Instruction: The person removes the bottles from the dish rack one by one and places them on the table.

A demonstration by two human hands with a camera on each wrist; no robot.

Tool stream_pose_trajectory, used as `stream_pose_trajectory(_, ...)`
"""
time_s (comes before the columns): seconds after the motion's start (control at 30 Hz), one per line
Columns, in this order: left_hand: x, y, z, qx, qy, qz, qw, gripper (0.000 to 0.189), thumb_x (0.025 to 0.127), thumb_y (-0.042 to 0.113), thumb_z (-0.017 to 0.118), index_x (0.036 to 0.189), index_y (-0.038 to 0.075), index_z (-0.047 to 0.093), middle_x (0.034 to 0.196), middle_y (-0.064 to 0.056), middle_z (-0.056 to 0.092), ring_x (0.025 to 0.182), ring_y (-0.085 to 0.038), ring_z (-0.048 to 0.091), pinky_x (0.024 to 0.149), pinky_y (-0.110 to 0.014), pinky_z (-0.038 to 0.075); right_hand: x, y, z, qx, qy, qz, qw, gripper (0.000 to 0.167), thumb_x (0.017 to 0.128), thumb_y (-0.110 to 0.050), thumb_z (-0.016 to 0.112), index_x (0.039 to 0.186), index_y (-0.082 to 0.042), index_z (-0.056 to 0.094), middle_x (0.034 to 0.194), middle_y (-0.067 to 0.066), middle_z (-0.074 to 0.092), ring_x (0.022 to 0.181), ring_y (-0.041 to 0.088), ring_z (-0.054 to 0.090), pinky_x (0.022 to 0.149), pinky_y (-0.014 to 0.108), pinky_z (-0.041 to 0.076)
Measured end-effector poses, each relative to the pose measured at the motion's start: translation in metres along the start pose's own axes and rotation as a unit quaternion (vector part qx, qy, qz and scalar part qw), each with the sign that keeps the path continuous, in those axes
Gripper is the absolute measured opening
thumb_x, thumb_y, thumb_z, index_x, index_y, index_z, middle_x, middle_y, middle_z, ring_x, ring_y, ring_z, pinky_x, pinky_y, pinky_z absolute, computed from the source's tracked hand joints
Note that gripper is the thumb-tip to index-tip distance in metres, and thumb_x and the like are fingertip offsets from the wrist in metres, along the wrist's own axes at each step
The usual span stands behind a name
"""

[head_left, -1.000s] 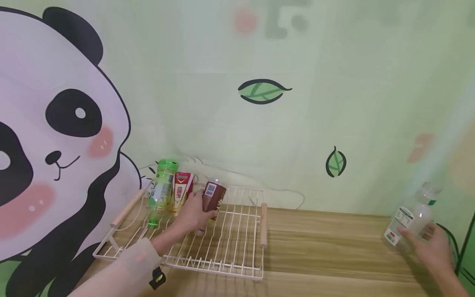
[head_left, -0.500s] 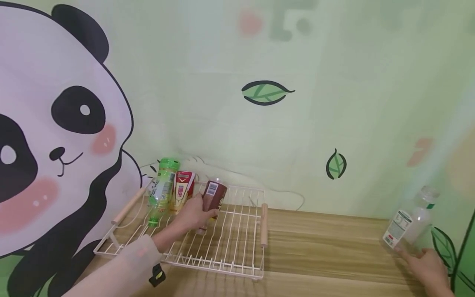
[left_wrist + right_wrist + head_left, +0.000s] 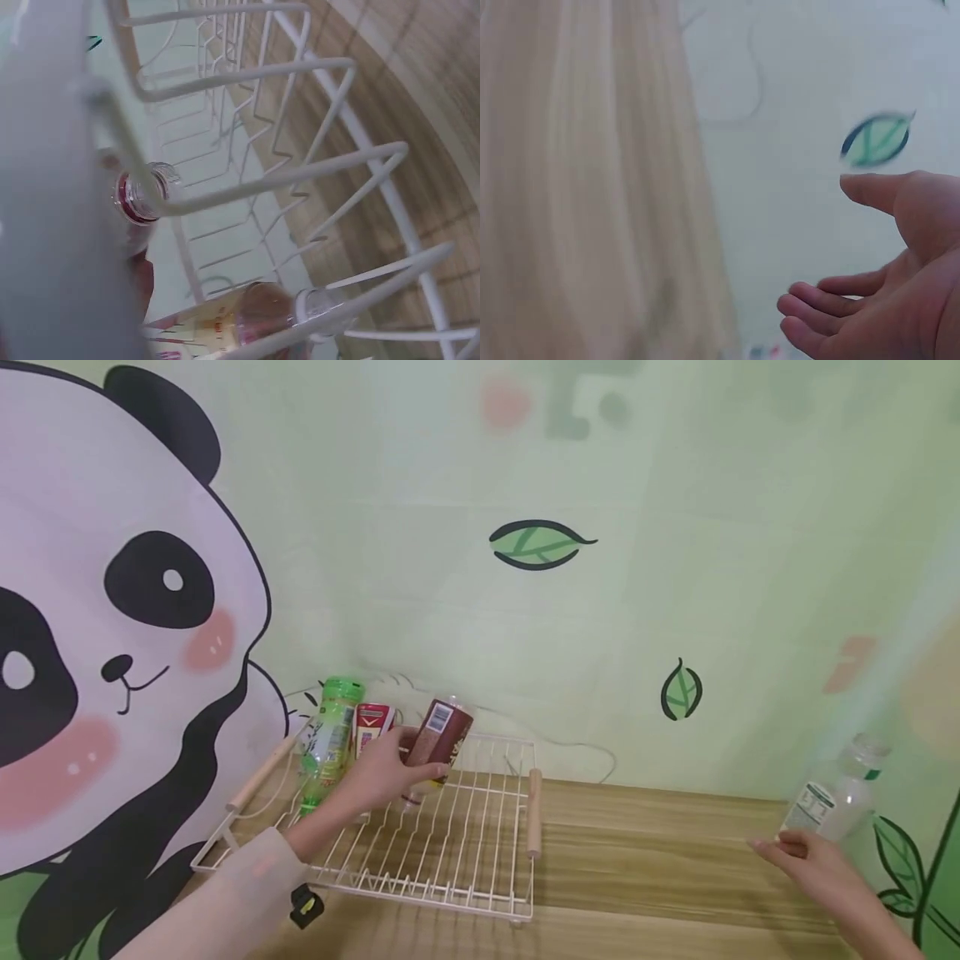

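In the head view my left hand [image 3: 384, 768] grips an upturned bottle with a dark red-brown label [image 3: 442, 739], tilted above the white wire rack [image 3: 480, 827]. Its clear neck [image 3: 161, 187] points down among the wires in the left wrist view. Beside it a red-and-yellow bottle [image 3: 372, 720] leans in the rack, partly hidden by my hand. Farther left an upturned green-tinted bottle [image 3: 327, 747] leans there too. My right hand [image 3: 813, 864] holds nothing; its thumb and fingers are apart in the right wrist view. Behind it a clear bottle with a white label [image 3: 847, 789] stands on the table.
The rack has wooden handles, one on the right side [image 3: 534, 814] and one on the left side [image 3: 258, 774]. Wood-grain tabletop [image 3: 660, 852] lies between rack and clear bottle. A printed panda backdrop [image 3: 420, 593] rises behind, with a thin cable against it.
My left hand has raised the dark-labelled bottle slightly, up and to the right. My right hand has let go of the clear bottle and moved left, away from it.
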State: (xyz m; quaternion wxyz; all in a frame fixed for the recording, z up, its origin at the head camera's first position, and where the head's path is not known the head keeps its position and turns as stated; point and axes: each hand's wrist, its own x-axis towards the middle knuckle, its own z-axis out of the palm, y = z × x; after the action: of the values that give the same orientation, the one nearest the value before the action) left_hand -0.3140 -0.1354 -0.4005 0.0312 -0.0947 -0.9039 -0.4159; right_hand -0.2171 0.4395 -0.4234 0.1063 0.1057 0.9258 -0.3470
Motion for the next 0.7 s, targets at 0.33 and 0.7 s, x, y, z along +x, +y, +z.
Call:
stream_pose_trajectory(0.33,-0.016,0.037,-0.001,0.008,0.020,0.101,0.9947,0.075,0.087,0.032,0.092,0.147,0.008,0.055,0.126,-0.010,0.069,0.105,-0.024,0.069,0.080,-0.038,0.063,-0.023,-0.092,0.016,-0.034,0.047,-0.140,0.9885,0.093,0.107,-0.058,0.057,0.156,0.017,0.031,0.153,0.041,0.045,0.138,0.057,0.048,0.106,0.067,0.051)
stream_pose_trajectory(0.7,-0.039,0.071,0.012,0.087,0.040,0.190,0.9771,0.075,0.084,0.030,0.095,0.147,0.011,0.060,0.134,-0.006,0.066,0.117,-0.024,0.060,0.091,-0.041,0.058,-0.059,-0.164,0.047,0.005,0.136,-0.315,0.9393,0.085,0.097,-0.041,0.081,0.160,0.000,0.041,0.159,0.020,0.051,0.146,0.039,0.047,0.113,0.060,0.046)
